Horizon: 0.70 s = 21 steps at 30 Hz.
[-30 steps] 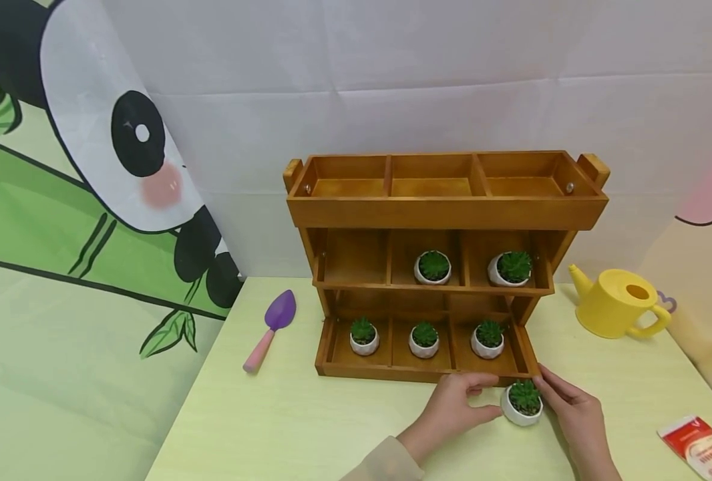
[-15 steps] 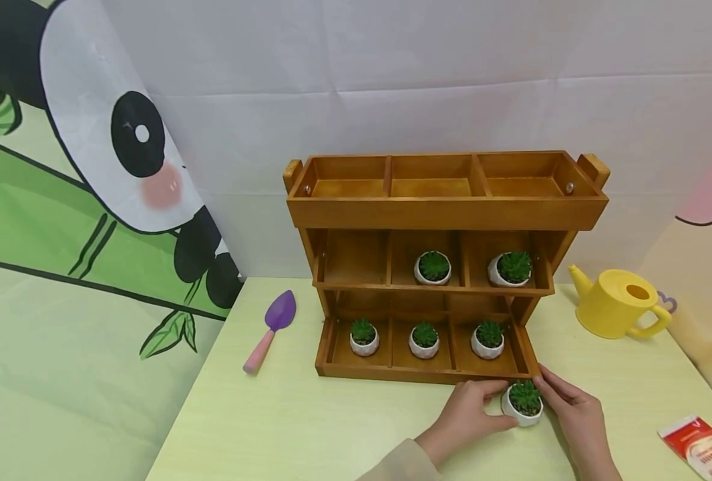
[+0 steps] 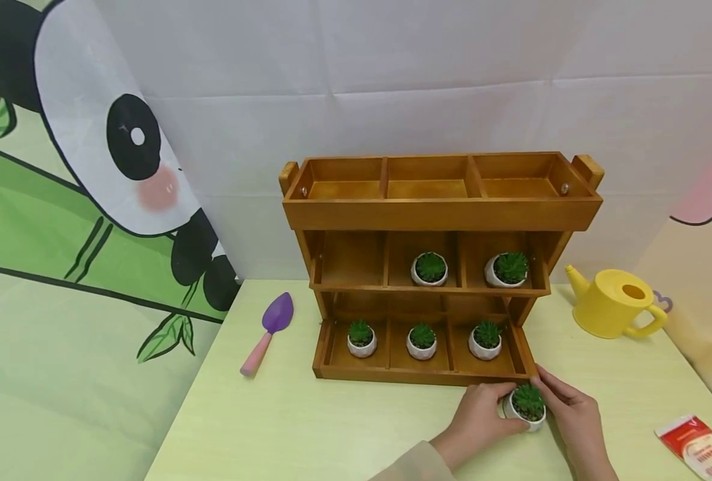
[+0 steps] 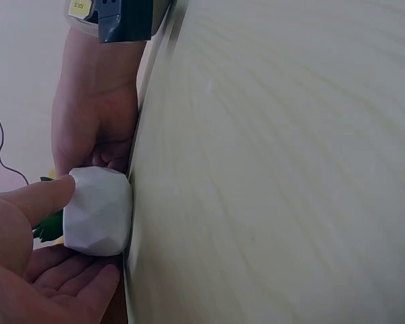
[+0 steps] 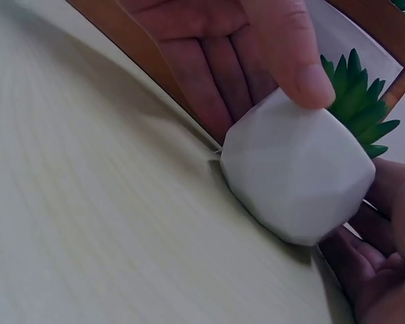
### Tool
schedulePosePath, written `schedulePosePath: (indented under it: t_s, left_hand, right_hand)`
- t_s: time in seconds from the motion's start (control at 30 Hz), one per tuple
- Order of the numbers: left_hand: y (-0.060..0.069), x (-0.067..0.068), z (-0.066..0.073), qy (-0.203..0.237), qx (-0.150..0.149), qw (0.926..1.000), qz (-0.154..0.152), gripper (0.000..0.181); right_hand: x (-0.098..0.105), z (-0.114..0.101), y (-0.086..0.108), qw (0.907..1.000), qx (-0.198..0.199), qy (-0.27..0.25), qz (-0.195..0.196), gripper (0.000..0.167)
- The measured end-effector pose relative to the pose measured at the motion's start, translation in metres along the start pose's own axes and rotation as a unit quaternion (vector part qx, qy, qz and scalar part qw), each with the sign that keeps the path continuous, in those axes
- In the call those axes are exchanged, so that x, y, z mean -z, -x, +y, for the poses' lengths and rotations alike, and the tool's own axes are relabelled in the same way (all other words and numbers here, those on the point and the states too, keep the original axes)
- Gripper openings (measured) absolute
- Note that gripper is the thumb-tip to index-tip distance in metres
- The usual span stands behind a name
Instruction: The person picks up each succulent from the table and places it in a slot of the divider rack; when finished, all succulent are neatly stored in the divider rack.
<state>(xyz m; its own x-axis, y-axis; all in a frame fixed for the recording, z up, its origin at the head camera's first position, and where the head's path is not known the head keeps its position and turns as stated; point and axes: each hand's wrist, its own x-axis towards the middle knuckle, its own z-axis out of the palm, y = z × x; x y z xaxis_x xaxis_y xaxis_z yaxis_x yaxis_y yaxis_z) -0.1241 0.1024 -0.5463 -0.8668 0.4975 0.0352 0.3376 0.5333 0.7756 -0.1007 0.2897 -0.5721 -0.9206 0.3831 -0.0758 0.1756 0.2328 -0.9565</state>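
Observation:
A small green succulent in a faceted white pot (image 3: 527,406) stands on the table in front of the shelf's right corner. My left hand (image 3: 479,414) holds it from the left; in the left wrist view its thumb (image 4: 50,196) presses near the pot's rim, the other fingers on the far side. My right hand (image 3: 572,414) rests at the pot's right side, by the corner of the wooden tiered shelf (image 3: 440,215); its fingers look loosely bent. The right wrist view shows the faceted pot (image 5: 297,169) upright between both hands.
Three potted succulents stand in the shelf's lowest tier, one being the right plant (image 3: 485,341); two more sit in the middle tier. A purple trowel (image 3: 278,312) lies left, a yellow watering can (image 3: 614,304) stands right. A red-and-white packet (image 3: 697,446) lies front right.
My left hand has moved right and closed on the potted succulent, which has shifted slightly right. My right hand has stayed nearly still. The head view has shifted a little.

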Motion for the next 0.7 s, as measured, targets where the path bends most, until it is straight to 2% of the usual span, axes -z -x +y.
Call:
schedulePosePath:
  t_s: [0.17,0.53,0.7]
  left_hand:
    - [0.000,-0.003,0.005,-0.028,-0.015,0.9994,0.015,0.055]
    - [-0.003,-0.013,0.009,-0.073,0.001,0.9972,0.018,0.063]
    - [-0.004,-0.014,0.006,-0.060,0.001,0.9981,0.017,0.062]
  right_hand:
    - [0.000,0.001,-0.001,1.0000,0.002,0.001,0.000,0.053]
    - [-0.002,0.000,-0.001,0.9996,0.026,-0.004,0.006,0.050]
    - [-0.001,0.000,0.000,0.9995,0.029,-0.005,0.009,0.050]
